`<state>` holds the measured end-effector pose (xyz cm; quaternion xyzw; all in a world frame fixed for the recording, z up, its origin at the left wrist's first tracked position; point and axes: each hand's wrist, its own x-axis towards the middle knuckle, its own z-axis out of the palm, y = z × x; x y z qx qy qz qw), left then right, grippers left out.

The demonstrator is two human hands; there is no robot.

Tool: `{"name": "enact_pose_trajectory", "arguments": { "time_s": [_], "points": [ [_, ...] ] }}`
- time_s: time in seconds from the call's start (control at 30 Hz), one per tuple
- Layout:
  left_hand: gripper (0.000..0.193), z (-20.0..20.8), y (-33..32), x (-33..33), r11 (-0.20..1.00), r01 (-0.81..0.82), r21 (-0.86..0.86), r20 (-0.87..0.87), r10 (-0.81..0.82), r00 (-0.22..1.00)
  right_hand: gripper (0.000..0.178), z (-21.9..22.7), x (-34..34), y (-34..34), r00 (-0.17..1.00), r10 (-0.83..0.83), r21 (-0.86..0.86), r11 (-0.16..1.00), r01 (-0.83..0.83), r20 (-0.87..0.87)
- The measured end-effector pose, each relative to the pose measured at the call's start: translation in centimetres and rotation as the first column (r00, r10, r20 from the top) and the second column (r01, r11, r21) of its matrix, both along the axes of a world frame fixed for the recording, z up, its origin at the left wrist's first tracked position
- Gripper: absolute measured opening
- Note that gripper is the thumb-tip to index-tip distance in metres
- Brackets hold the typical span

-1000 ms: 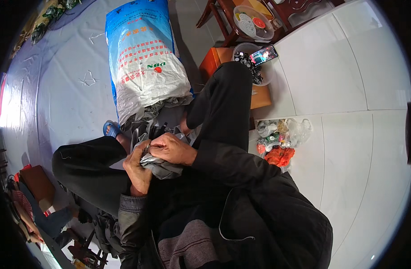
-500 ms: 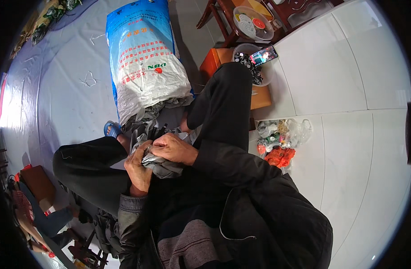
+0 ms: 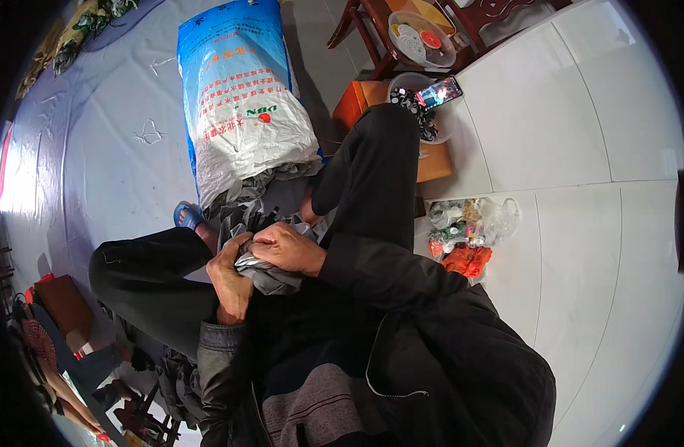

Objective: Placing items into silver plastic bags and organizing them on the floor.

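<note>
Both hands are close together over my lap, gripping a bunched piece of grey fabric [image 3: 271, 277]. My left hand [image 3: 230, 281] is closed on its left side, thumb toward the middle. From the right, my right hand [image 3: 288, 248] pinches the same cloth, its fingertips partly hidden. More grey pieces [image 3: 241, 218] lie just beyond, between my feet, at the mouth of a large blue and white woven sack [image 3: 256, 141]. Whatever small part may be between the fingertips cannot be made out.
At the upper right, a clear tub [image 3: 409, 86] of black and white round pieces has a lit phone [image 3: 439, 93] on its rim. Another tub [image 3: 424, 37] holds white and orange discs. Bagged items [image 3: 461, 231] lie on the tiles. Another person's legs [image 3: 88, 372] show lower left.
My hands stay almost in place on the grey fabric; the right hand has shifted very slightly left. The other person's limbs at lower left have moved a little.
</note>
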<state>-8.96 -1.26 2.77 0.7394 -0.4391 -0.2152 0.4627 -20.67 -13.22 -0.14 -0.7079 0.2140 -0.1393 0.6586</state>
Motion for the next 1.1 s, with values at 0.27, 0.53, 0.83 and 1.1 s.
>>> {"name": "enact_pose_trajectory", "arguments": {
  "time_s": [0.27,0.53,0.83,1.1],
  "points": [
    [0.049,-0.34,0.05,0.17,0.999,0.034,0.029,0.095,-0.037,0.995,0.03,-0.08,-0.21,-0.07,1.0,0.018,0.001,1.0,-0.018,-0.018],
    [0.052,-0.58,0.4,0.34,0.998,0.048,0.031,0.128,-0.052,0.99,0.03,0.12,-0.15,0.1,0.999,0.017,0.018,1.0,-0.017,-0.03],
    [0.055,-0.41,0.42,0.25,1.0,0.025,0.019,0.114,-0.027,0.993,0.032,0.1,-0.2,0.16,1.0,0.009,0.018,1.0,-0.008,-0.015],
    [0.053,-0.39,0.41,0.18,0.999,0.037,0.024,0.104,-0.039,0.994,0.03,0.13,-0.26,0.23,1.0,-0.007,-0.079,0.997,0.007,0.001]
  ]
}}
